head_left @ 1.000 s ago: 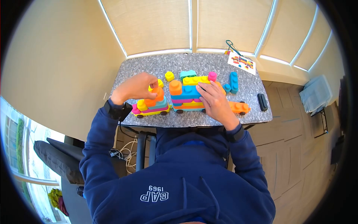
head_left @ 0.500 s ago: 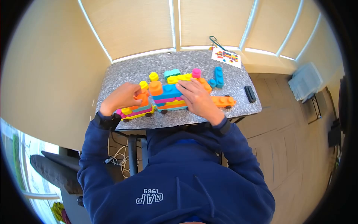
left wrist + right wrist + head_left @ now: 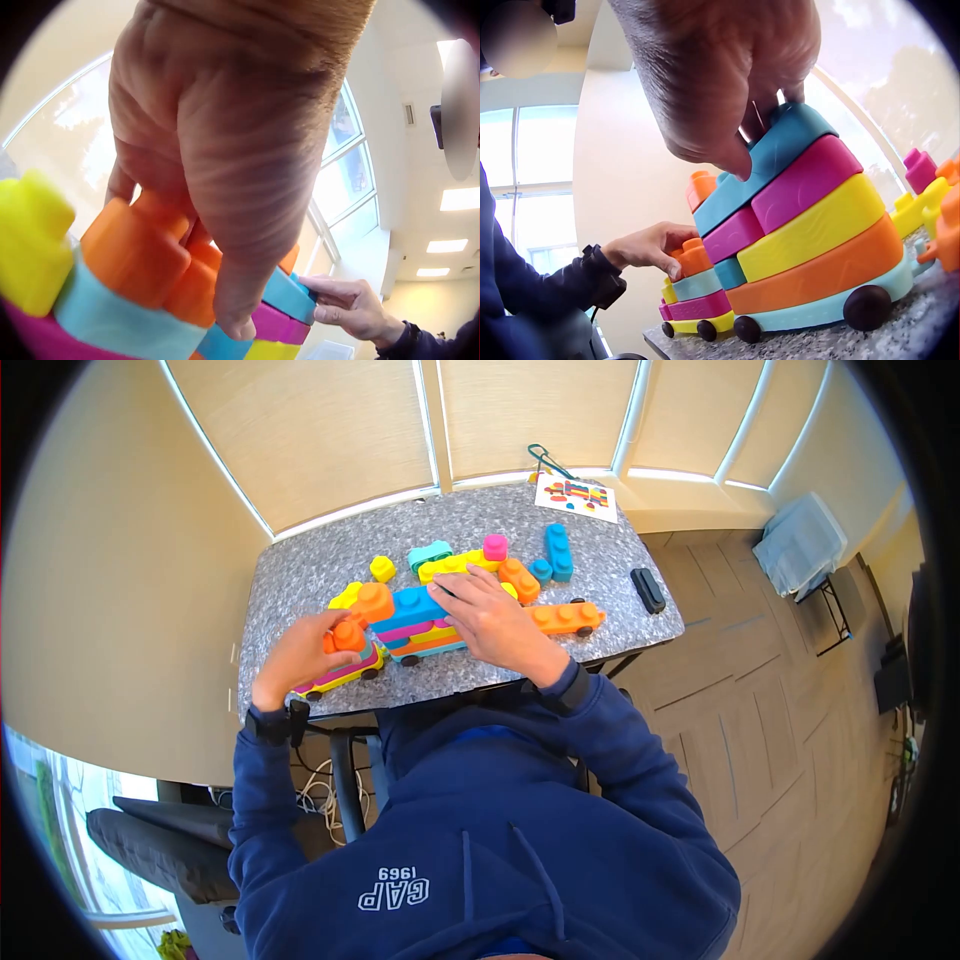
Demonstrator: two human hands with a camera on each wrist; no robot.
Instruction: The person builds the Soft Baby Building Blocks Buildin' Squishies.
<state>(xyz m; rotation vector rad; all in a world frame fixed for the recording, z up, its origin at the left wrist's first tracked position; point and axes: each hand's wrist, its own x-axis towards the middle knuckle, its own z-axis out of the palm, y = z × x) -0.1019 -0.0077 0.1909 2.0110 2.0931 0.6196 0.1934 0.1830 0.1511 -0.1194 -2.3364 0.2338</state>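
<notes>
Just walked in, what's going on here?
A person's left hand grips an orange studded plastic block atop the short multicoloured wheeled block stack. The right hand holds the long blue plastic block topping the taller wheeled stack beside it. A loose yellow plastic block and a printed picture card lie farther back on the grey speckled tabletop.

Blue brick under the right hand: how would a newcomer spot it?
On the speckled grey table, find the taller wheeled stack. Its long upper layer, touched by the right hand, is the blue brick. It sits directly above the magenta layer and runs far longer than the small blue block lower down.
</notes>
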